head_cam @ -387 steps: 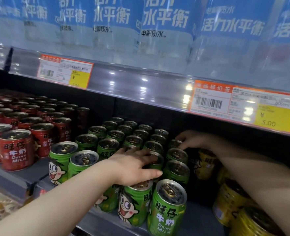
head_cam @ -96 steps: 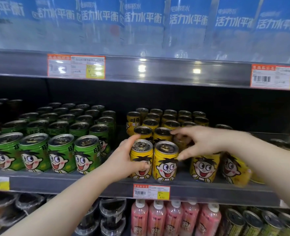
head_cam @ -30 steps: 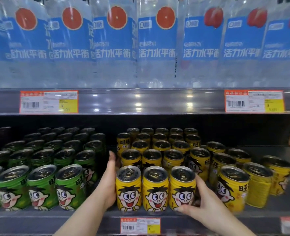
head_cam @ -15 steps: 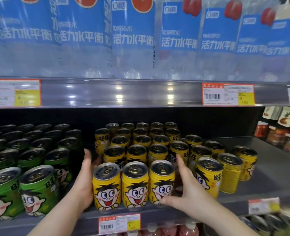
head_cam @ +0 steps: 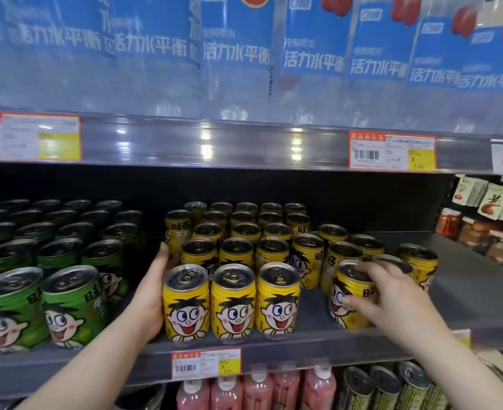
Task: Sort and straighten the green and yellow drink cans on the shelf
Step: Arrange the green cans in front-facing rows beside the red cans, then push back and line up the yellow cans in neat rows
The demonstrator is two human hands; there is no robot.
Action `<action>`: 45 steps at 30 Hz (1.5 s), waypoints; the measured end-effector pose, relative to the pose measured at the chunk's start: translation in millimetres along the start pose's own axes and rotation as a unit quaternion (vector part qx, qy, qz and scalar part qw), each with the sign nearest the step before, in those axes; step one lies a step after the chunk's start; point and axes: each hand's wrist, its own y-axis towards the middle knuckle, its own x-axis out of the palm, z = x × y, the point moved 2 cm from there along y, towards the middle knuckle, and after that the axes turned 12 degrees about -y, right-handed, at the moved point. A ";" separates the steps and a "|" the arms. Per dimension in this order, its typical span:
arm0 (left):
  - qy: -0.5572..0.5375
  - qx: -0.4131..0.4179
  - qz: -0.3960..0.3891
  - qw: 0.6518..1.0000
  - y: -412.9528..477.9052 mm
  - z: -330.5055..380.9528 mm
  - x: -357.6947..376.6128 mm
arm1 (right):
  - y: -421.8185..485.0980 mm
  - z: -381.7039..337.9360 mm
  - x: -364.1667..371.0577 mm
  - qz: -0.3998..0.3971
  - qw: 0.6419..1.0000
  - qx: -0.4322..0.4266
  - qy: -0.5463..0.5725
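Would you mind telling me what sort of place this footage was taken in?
Most likely a supermarket or convenience store aisle: barcoded price tags on the shelf edge, stocked rows of identical yellow cans, and bottled drinks above.

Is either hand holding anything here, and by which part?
The right hand grips a yellow metal drink can by its top rim and side. The left hand only presses flat against another yellow can.

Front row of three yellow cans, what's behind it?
Further rows of yellow cans running back on the shelf. Only tops and upper sides show; lower parts are covered.
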 end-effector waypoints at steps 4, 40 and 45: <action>0.024 0.000 0.016 1.000 -2.7 0.0 -1.0 | 4.7 -6.3 6.0 -0.029 0.984 -0.057 0.165; 0.817 0.162 -0.204 0.514 -30.6 13.8 51.3 | 33.0 62.5 -3.7 -0.078 0.995 0.024 -0.049; 0.818 0.161 -0.205 0.513 -29.1 13.2 49.7 | 33.5 73.6 2.3 -0.099 0.983 -0.046 0.146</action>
